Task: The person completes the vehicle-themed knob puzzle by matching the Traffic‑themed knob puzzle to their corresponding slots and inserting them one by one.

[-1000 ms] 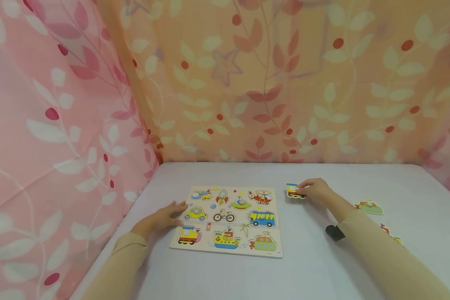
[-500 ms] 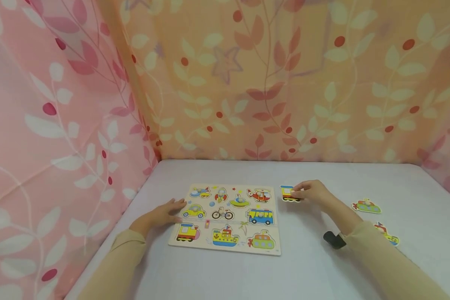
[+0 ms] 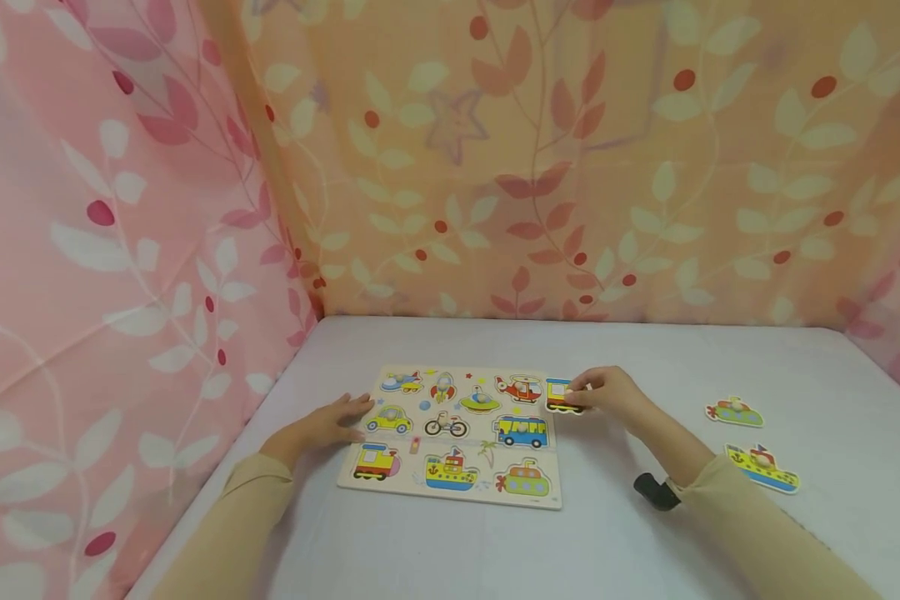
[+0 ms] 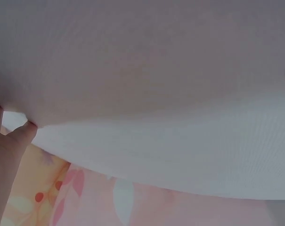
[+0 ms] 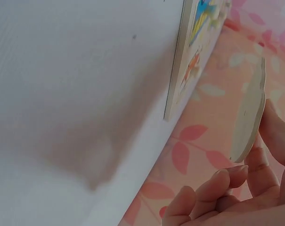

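My right hand (image 3: pixel 613 393) pinches a train puzzle piece (image 3: pixel 561 397) in blue, yellow and red. It is raised at the upper right edge of a wooden puzzle board (image 3: pixel 390 492); in the right wrist view, the piece's plain back (image 5: pixel 248 120) shows between thumb and fingers, above the table. Knobbed vehicle pieces, such as a blue bus (image 3: pixel 521 432) and a helicopter (image 3: pixel 520 389), sit in the board. Printed train (image 3: pixel 375 461), ship (image 3: pixel 450 472) and submarine (image 3: pixel 523 480) pictures without knobs fill its bottom row. At the board's left edge rests my left hand (image 3: pixel 322 427), fingers loosely extended.
On the white table (image 3: pixel 435 550), a knobbed submarine piece (image 3: pixel 735 412) and a ship piece (image 3: pixel 762 467) lie to the right. A black object (image 3: pixel 656 492) shows by the right sleeve cuff. Flowered curtains (image 3: pixel 540 167) enclose the back and sides.
My right hand has carried the train piece leftward and closer, from beside the board to its upper right edge. The ship piece, partly hidden by the sleeve earlier, shows fully. My left hand stays.
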`<state>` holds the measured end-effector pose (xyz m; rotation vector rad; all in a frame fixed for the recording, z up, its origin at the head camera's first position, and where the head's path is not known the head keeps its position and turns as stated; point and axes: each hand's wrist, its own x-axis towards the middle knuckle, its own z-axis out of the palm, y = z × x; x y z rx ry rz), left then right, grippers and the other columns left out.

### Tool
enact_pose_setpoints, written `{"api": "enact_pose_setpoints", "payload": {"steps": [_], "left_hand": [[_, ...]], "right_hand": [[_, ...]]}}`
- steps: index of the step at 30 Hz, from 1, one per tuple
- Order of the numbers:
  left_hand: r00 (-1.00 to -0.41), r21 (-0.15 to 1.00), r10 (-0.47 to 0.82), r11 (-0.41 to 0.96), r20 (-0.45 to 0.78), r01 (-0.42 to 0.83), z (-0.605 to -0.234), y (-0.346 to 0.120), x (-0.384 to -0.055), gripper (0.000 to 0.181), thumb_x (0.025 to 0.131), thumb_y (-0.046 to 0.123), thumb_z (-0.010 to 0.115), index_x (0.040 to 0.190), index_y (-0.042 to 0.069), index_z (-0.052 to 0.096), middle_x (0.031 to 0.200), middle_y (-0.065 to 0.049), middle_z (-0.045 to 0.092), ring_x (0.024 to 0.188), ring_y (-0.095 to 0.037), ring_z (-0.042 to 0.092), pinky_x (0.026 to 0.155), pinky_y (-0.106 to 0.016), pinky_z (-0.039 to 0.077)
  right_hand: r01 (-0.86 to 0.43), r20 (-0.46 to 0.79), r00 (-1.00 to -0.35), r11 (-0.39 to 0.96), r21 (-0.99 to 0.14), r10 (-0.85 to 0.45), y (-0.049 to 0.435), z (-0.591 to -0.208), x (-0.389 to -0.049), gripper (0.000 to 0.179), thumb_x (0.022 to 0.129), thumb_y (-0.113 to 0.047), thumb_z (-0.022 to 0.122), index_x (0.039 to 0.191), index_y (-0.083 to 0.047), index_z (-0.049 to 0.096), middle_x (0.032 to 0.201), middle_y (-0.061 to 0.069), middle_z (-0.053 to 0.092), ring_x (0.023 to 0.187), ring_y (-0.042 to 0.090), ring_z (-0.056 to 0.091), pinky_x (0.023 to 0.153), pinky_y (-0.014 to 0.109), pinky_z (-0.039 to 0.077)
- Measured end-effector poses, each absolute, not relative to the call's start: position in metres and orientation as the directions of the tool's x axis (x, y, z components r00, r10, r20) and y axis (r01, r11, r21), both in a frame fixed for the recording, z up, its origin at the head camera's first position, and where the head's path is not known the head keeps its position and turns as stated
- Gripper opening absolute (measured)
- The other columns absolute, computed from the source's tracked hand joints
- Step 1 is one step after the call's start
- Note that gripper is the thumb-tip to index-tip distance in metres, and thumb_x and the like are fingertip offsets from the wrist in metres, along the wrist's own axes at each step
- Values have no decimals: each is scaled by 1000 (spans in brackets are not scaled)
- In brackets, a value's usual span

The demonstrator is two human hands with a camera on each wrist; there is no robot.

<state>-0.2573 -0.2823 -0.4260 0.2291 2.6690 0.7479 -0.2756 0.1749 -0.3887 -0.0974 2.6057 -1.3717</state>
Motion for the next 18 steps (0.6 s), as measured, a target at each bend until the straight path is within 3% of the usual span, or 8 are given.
{"api": "enact_pose_setpoints", "payload": {"steps": [6,18], "left_hand": [[-914,502,235,864,-330,41,-422,-279,-261,70,89,29,70,150,17,39,160,-8,22,147,-39,2,111,-66,6],[-908,489,259,869,-329,71,-422,-282,-269,72,88,27,72,150,17,38,160,-10,20,146,-40,2,111,-67,6]], "right_hand": [[9,-131,-976,572,-820,-172,159,-394,-273,17,87,-18,74,92,-2,71,87,8,57,92,26,47,65,32,36],[-59,-86,-967,541,-839,-239,127,-395,-267,14,83,-15,77,85,-3,70,82,6,49,90,25,45,63,32,34]]}}
